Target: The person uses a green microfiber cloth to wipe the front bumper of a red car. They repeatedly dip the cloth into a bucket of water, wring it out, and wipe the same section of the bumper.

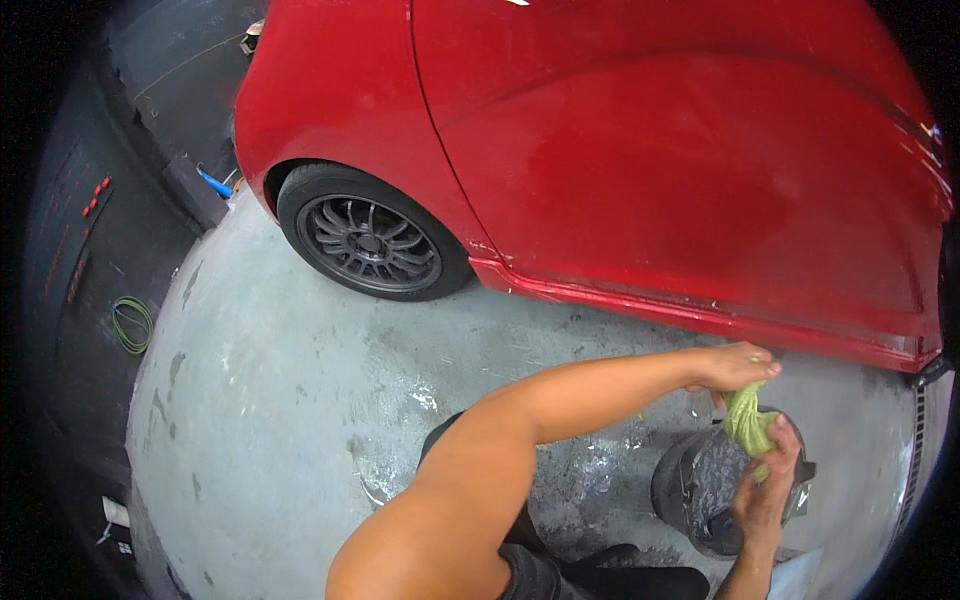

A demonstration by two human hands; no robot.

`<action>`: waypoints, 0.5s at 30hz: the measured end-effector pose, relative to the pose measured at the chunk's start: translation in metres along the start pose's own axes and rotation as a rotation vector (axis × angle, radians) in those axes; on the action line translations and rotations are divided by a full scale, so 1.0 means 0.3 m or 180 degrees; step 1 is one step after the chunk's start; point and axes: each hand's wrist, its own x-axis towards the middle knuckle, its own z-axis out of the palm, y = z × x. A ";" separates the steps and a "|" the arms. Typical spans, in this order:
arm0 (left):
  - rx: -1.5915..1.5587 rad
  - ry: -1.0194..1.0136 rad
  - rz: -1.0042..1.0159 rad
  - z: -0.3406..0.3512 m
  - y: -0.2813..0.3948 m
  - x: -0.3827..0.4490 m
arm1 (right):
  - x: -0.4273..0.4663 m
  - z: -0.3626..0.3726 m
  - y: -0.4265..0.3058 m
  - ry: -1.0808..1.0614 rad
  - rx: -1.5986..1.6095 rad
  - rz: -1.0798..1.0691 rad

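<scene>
A yellow-green cloth [746, 424] is stretched and twisted between my two hands. Its upper end is gripped by my left hand [739, 371], at the end of an arm that crosses the middle of the view. The lower end is in my right hand [771, 469], with a small bit of fabric showing past the fingers. Below the cloth stands a dark bucket [670, 487] holding what looks like water. Just beyond my hands is the red car [637, 172], with its side panel and lower sill facing me.
The car's wheel [367, 244] has a dark multi-spoke rim. Wet patches shine on the grey floor [262, 390]. A coiled green hose [133, 325] is by the dark wall at left. A floor grate [913, 442] runs along the right. A pale flat object [796, 576] lies near the bucket.
</scene>
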 end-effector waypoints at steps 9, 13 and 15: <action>-0.0504 0.2068 0.1923 -0.383 0.069 -0.393 | 0.309 -0.108 0.004 0.1202 0.0192 0.1710; -0.1498 0.1135 0.2420 -0.448 0.149 -0.535 | 0.496 -0.100 -0.083 0.1822 0.0958 0.1532; -0.0689 0.0779 0.2290 -0.482 0.154 -0.574 | 0.548 -0.121 -0.056 0.1415 0.1001 0.1284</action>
